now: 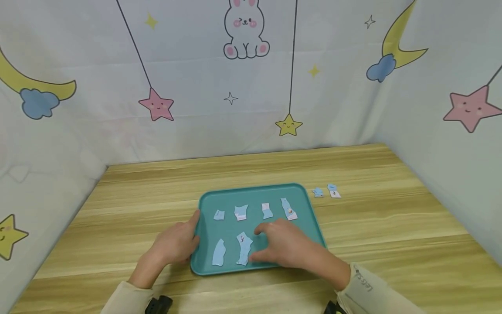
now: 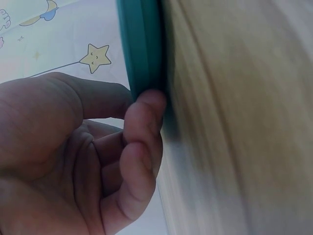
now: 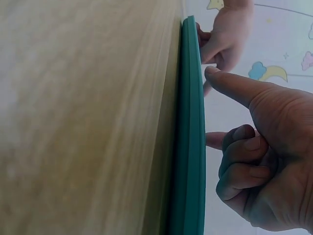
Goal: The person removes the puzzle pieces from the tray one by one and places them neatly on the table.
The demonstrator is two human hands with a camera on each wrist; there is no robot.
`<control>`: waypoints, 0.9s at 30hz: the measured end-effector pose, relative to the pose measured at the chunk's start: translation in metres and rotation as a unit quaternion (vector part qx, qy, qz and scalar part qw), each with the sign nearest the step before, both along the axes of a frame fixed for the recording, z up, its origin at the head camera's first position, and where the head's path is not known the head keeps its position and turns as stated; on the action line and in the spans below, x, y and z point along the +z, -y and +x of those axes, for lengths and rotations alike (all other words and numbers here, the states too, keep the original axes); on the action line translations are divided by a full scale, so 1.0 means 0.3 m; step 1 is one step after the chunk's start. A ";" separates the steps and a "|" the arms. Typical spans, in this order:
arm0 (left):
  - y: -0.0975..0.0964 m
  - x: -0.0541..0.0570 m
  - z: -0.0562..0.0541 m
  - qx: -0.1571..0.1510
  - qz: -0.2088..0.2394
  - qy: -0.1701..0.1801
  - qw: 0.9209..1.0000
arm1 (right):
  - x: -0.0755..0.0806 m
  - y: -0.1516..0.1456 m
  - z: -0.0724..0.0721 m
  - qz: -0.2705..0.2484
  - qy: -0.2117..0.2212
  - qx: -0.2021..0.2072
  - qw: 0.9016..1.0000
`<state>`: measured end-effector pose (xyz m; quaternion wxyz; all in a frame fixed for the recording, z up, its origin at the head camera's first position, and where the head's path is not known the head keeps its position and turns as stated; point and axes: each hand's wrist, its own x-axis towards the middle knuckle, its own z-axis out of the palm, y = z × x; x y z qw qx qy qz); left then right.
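In the head view my left hand (image 1: 176,242) is at the left rim of a teal tray (image 1: 270,264). The left wrist view shows curled fingers (image 2: 139,166) holding the tray's edge (image 2: 142,44). My right hand (image 1: 284,244) is over the tray's front right part. Its thumb and index finger are spread apart beside a torn light-blue paper piece (image 1: 244,248) with a dark mark, fingertips right at its edge. Seen from the right wrist, the other fingers (image 3: 244,161) are bent above the tray and hold nothing. A plain blue paper piece (image 1: 219,253) lies left of the marked one.
Along the tray's back lie a small scrap (image 1: 219,215), a blue-and-white scrap (image 1: 241,212), another scrap (image 1: 267,211) and a long scrap (image 1: 288,209). Right of the tray, on the wooden table (image 1: 392,209), are a crumpled blue scrap (image 1: 318,192) and a two-tone scrap (image 1: 334,191). Printed fabric walls surround the table.
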<state>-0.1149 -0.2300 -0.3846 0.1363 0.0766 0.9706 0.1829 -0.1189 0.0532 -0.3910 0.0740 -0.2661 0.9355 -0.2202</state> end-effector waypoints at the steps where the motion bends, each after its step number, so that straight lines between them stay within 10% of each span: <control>1: 0.000 0.000 0.000 -0.001 -0.002 -0.001 1.000 | -0.002 0.004 0.001 0.003 -0.004 0.001 1.000; 27: 0.002 -0.003 -0.001 -0.003 -0.007 -0.013 1.000 | -0.013 0.062 0.019 0.047 -0.057 0.007 0.997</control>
